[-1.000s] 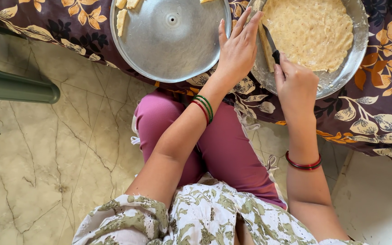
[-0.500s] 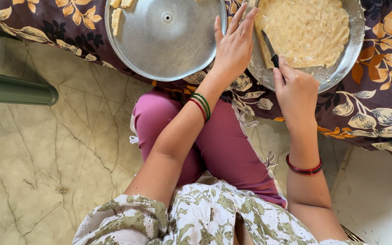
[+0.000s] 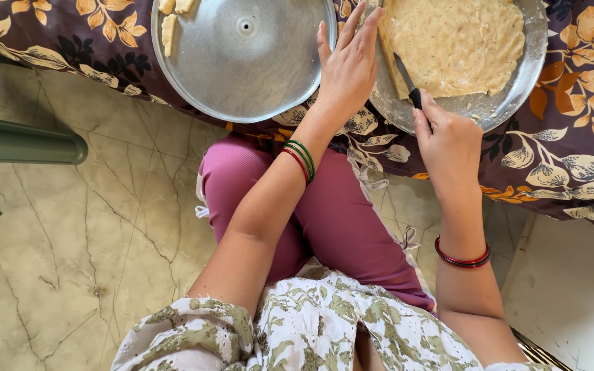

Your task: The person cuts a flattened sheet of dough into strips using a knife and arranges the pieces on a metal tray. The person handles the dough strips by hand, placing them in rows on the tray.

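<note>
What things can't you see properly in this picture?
- Knife handle: head view, hidden inside the right hand.
- Flat dough and its metal plate: far side cut off by the top edge.
- Cut strips on the other plate: partly cut off at top.
- Dough's left edge: covered by left hand.

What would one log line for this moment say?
right hand: grips knife, blade on dough sheet | left hand: flat, open, at tray rim | lid: holds cut pieces

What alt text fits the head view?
Seen from above, a seated person's right hand holds a knife on flat dough in a metal tray, while the left hand rests at its edge. Beside it lies a round metal plate with cut pieces.
</note>
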